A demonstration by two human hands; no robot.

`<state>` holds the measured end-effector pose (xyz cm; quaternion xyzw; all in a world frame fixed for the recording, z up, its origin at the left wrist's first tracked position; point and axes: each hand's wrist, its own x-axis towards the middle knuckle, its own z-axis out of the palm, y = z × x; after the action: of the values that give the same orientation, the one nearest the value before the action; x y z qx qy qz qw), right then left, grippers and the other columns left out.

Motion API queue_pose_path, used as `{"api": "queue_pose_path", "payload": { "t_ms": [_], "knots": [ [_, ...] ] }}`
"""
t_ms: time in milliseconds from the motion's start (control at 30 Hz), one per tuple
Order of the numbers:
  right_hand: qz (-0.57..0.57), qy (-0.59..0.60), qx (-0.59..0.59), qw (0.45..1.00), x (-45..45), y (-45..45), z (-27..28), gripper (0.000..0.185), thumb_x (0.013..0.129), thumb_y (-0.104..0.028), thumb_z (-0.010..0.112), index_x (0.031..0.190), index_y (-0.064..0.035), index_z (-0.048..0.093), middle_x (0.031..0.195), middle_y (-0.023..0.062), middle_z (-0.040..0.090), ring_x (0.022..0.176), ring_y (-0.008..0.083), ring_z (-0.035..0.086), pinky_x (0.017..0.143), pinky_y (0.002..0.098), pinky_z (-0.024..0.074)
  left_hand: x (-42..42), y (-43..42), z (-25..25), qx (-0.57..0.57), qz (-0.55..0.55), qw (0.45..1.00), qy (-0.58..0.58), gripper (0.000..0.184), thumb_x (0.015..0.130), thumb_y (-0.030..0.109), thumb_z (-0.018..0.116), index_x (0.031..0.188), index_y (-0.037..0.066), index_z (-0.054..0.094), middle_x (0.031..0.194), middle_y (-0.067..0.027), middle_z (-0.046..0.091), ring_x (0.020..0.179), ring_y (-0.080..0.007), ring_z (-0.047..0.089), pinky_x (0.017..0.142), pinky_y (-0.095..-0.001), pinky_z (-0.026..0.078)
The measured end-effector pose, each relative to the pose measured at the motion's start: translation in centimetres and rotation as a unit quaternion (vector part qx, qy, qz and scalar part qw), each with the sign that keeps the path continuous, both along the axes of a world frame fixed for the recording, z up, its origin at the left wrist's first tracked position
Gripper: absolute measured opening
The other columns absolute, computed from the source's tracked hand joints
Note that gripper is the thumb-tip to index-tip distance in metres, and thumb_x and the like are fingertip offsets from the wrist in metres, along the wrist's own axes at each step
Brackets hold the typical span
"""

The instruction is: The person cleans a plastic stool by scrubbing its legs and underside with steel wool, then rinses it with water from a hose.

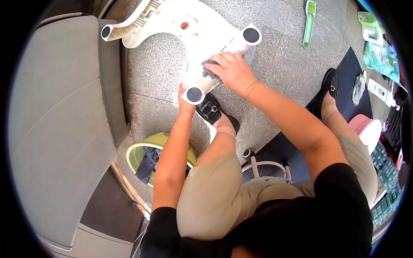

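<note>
As far as I can judge remotely, scrubbing looks underway; finished and remaining areas unclear. Over grey speckled floor (275,99): large white curved plastic frame (215,26), ribbed, clean-looking, round black end caps (251,35). Left grip (186,102) clasps its near end; right grip (234,74) presses dark grey mesh scrubber (209,69) to it.

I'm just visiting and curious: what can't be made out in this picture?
All in the head view:
- The left hand's grip: most fingers are hidden behind the white plastic piece.
- Part of the dark scrubber: covered by the right hand.
- The white piece's far end: cut off by the top edge.
- Part of the green basin: behind the left forearm.
- Print on the teal packet: too small to read.
</note>
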<state>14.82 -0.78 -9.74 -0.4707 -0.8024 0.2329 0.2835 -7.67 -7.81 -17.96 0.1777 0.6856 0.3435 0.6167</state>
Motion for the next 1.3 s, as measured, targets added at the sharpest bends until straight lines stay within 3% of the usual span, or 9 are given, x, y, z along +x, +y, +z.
{"api": "queue_pose_path", "payload": {
  "t_ms": [233, 367, 567, 733, 967, 1067, 1100, 1133, 1300],
  "knots": [
    [0.009, 0.091, -0.129, 0.987, -2.3, -2.0, -0.4, 0.035, 0.081, -0.005, 0.060, 0.114, -0.0121, 0.066, 0.111, 0.0049, 0.062, 0.103, 0.0271, 0.057, 0.091, 0.0394, 0.0485, -0.7, 1.1, 0.4, 0.029, -0.060, 0.997, -0.036, 0.047, 0.087, 0.013, 0.067, 0.128, 0.002, 0.046, 0.110, -0.0140, 0.063, 0.093, -0.0237, 0.066, 0.082, -0.0330, 0.056],
    [0.023, -0.109, 0.057, 0.992, 1.0, 1.3, -1.7, 0.034, 0.080, -0.008, 0.062, 0.113, -0.0154, 0.067, 0.114, 0.0021, 0.061, 0.103, 0.0248, 0.057, 0.089, 0.0383, 0.0486, 0.2, 0.1, 6.2, 0.120, -0.384, 0.817, 0.413, 0.104, 0.065, 0.025, 0.087, 0.149, 0.004, 0.029, 0.148, -0.0218, 0.034, 0.136, -0.0351, 0.037, 0.113, -0.0401, 0.034],
    [-0.046, 0.012, -0.141, 0.989, -0.8, -0.2, -0.5, 0.040, 0.078, 0.003, 0.055, 0.113, -0.0122, 0.067, 0.114, 0.0089, 0.059, 0.104, 0.0284, 0.056, 0.096, 0.0393, 0.0459, 3.8, 0.6, 8.2, 0.186, -0.308, 0.919, 0.159, 0.100, 0.064, 0.013, 0.089, 0.149, 0.010, 0.035, 0.128, -0.0132, 0.059, 0.113, -0.0223, 0.060, 0.097, -0.0335, 0.048],
    [-0.061, 0.240, -0.285, 0.926, -0.2, -3.2, 2.0, 0.040, 0.079, 0.006, 0.052, 0.114, -0.0086, 0.066, 0.110, 0.0157, 0.060, 0.105, 0.0350, 0.058, 0.097, 0.0397, 0.0460, 6.0, 0.1, 8.5, 0.196, -0.210, 0.933, 0.216, 0.067, 0.074, 0.007, 0.080, 0.131, 0.011, 0.045, 0.116, -0.0122, 0.065, 0.104, -0.0210, 0.064, 0.089, -0.0326, 0.052],
    [0.065, -0.040, -0.166, 0.983, 0.2, 2.1, 2.0, 0.035, 0.078, 0.002, 0.063, 0.111, -0.0093, 0.065, 0.105, 0.0147, 0.061, 0.103, 0.0351, 0.058, 0.092, 0.0420, 0.0481, 5.9, -0.2, 9.1, 0.129, -0.194, 0.947, 0.221, 0.118, 0.066, 0.027, 0.089, 0.152, 0.007, 0.011, 0.144, -0.0232, 0.044, 0.124, -0.0318, 0.055, 0.103, -0.0378, 0.046],
    [0.091, -0.068, -0.169, 0.979, -2.1, 6.5, 3.6, 0.032, 0.079, 0.001, 0.061, 0.109, -0.0110, 0.067, 0.106, 0.0154, 0.065, 0.100, 0.0345, 0.060, 0.091, 0.0410, 0.0483, 6.6, -1.5, 8.8, 0.021, -0.124, 0.986, 0.110, 0.104, 0.073, 0.019, 0.084, 0.151, 0.000, 0.017, 0.142, -0.0208, 0.047, 0.124, -0.0341, 0.054, 0.103, -0.0393, 0.047],
    [0.105, -0.076, -0.169, 0.977, -2.7, 7.6, 3.1, 0.032, 0.079, 0.001, 0.061, 0.109, -0.0110, 0.067, 0.106, 0.0154, 0.065, 0.100, 0.0345, 0.060, 0.091, 0.0410, 0.0483, 6.3, -2.1, 8.6, -0.062, -0.064, 0.987, -0.136, 0.088, 0.082, 0.024, 0.076, 0.148, -0.001, 0.023, 0.142, -0.0212, 0.047, 0.125, -0.0374, 0.053, 0.104, -0.0424, 0.046],
    [0.127, -0.098, -0.198, 0.967, -3.3, 8.7, 2.6, 0.031, 0.080, 0.001, 0.059, 0.108, -0.0105, 0.068, 0.105, 0.0159, 0.065, 0.100, 0.0347, 0.060, 0.090, 0.0406, 0.0485, 6.0, -2.3, 8.2, -0.135, -0.003, 0.917, -0.375, 0.074, 0.090, 0.029, 0.067, 0.146, -0.003, 0.029, 0.141, -0.0216, 0.048, 0.125, -0.0407, 0.052, 0.104, -0.0456, 0.046],
    [0.200, -0.301, -0.330, 0.872, -7.3, 11.5, 1.8, 0.027, 0.081, -0.016, 0.061, 0.106, -0.0084, 0.069, 0.106, 0.0158, 0.066, 0.104, 0.0331, 0.062, 0.094, 0.0411, 0.0480, 6.0, 0.4, 8.2, -0.225, 0.197, 0.745, -0.596, 0.079, 0.097, 0.064, 0.023, 0.134, -0.003, 0.044, 0.140, -0.0297, 0.044, 0.128, -0.0448, 0.047, 0.106, -0.0523, 0.042]
  ]
}}
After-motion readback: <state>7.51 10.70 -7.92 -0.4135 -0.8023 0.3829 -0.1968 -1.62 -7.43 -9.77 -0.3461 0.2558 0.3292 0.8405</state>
